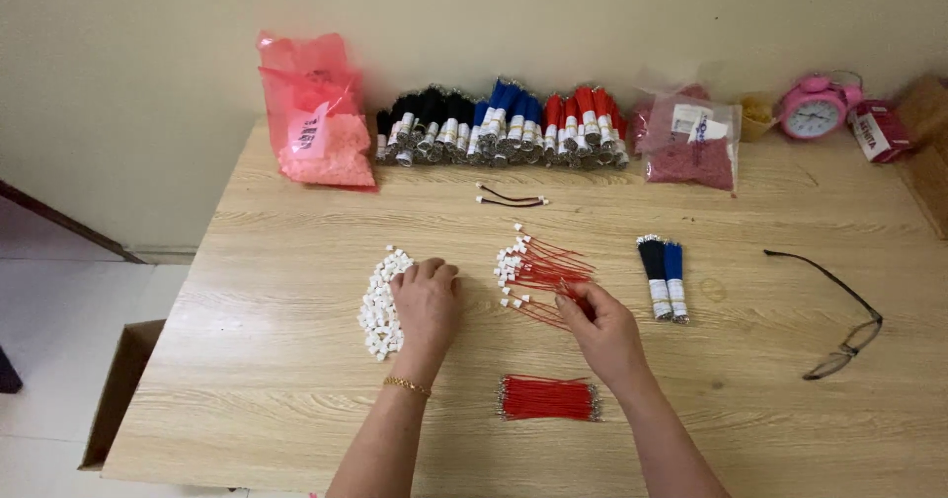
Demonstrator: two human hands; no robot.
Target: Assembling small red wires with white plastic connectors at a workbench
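My left hand (427,301) lies palm down on the wooden tabletop (296,360), fingertips curled onto the right edge of a heap of small white connector housings (380,303); whether a housing is pinched under those fingers I cannot tell. My right hand (600,332) reaches into a fan of loose red wires (543,269), each ending in a white plug on its left end, and its grip is narrow, thumb and forefinger closed on one or two of the red strands at the lower right of the fan.

Just below, between my forearms, lies a neat bundle of red wires (548,398) with bare metal ends. To the right of the fan stand two banded bundles, one black and one blue (664,277). Farther up, a single short dark wire pair (512,199) lies alone. Along the wall: a pink bag of white parts (318,123), a row of black, blue and red wire bundles (504,128), a clear bag of reddish parts (691,143) and a pink alarm clock (814,108) (dial too small to read). Spectacles (839,310) lie folded open at far right.
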